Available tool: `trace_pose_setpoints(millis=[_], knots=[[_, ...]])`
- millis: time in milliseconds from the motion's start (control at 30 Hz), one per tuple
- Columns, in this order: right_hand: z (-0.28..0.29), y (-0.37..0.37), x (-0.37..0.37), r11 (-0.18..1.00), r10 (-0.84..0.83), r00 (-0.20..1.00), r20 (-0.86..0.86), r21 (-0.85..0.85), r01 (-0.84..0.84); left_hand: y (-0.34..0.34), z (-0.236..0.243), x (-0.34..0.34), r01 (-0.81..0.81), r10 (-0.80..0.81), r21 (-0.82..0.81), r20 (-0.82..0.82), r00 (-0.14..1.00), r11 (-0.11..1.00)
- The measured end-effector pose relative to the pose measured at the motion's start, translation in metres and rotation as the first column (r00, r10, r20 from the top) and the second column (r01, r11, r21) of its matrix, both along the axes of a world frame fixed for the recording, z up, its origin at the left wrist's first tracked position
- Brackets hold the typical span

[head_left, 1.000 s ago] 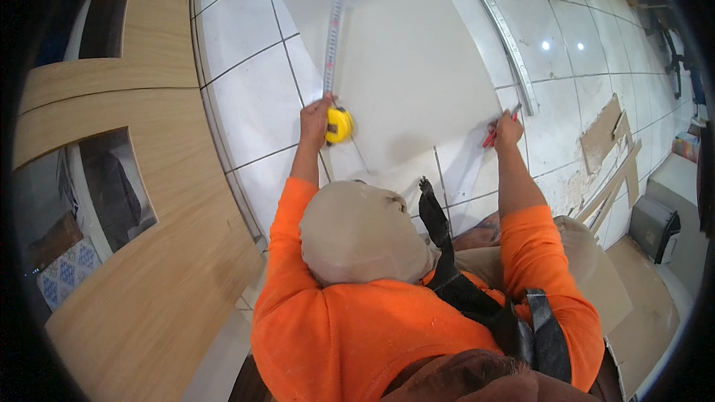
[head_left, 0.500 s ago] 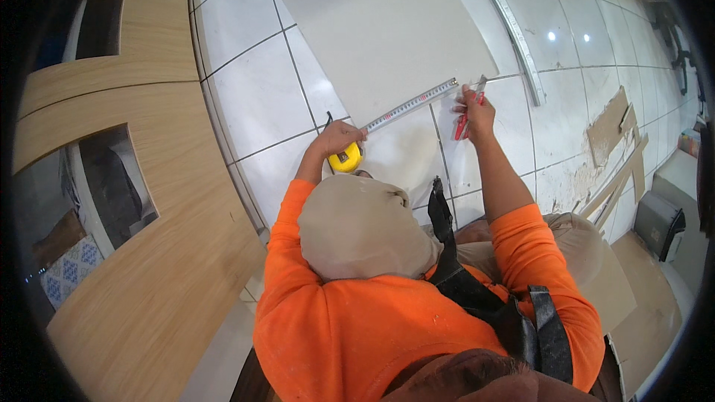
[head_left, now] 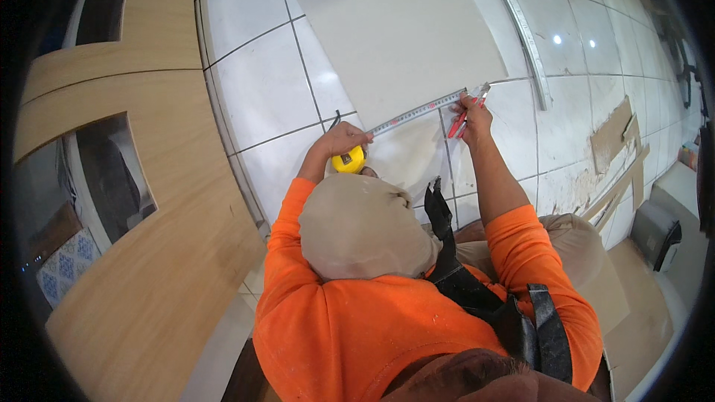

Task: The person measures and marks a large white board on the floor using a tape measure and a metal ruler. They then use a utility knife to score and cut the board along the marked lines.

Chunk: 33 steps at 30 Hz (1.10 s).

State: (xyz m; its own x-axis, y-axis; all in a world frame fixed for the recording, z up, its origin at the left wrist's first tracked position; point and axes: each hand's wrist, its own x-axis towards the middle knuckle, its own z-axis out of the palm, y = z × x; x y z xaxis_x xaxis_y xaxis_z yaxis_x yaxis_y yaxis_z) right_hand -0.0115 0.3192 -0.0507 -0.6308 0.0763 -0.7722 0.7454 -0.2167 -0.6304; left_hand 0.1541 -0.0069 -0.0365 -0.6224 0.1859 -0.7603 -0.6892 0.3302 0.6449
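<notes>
My left hand (head_left: 342,141) is closed round a yellow tape measure (head_left: 348,159), just beyond my bent left knee. From it the pulled-out blade (head_left: 414,114) runs up to the right, along the near edge of a large pale grey board (head_left: 402,26) lying on the floor. At the blade's far end my right hand (head_left: 477,117) is closed, its fingertips by the tip of the tape. The same hand holds a red tool with a silver tip, which looks like a utility knife (head_left: 456,126). Its inner fingers are partly hidden.
A long metal straightedge (head_left: 525,37) lies right of the board on white tiles (head_left: 268,78). Wood-coloured panels with openings (head_left: 171,179) line the left side. Broken board scraps (head_left: 615,134) and a dark grey box (head_left: 655,231) are at the right. A black strap (head_left: 441,216) hangs near my lap.
The right hand's fingers have come onto the end of the tape, and the knife is tilted differently. The left hand keeps the tape measure. The whole view has shifted slightly.
</notes>
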Motion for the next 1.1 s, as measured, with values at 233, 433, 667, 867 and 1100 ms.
trace_pose_setpoints(millis=[233,433,667,867,1100], knots=[[-0.008,-0.009,-0.016,0.993,-0.058,0.998,-0.026,0.104,0.06,-0.005,0.008,0.001,-0.048,0.049,-0.061,0.011,0.999,0.997],[-0.006,-0.009,-0.022,0.991,-0.008,1.0,-0.016,0.134,0.01,-0.011,0.012,0.0,-0.067,0.069,-0.109,0.02,0.997,0.992],[-0.008,-0.005,-0.025,0.992,0.022,1.0,0.005,0.122,-0.022,-0.006,0.006,-0.003,-0.059,0.071,-0.186,0.057,0.996,0.981],[-0.003,-0.013,-0.013,0.991,0.09,0.996,0.023,0.093,-0.092,-0.005,0.003,-0.002,-0.045,0.06,-0.217,0.063,0.996,0.975],[-0.002,-0.012,-0.013,0.989,0.106,0.994,0.021,0.1,-0.108,-0.003,0.001,-0.006,-0.042,0.071,-0.264,0.1,0.992,0.964]])
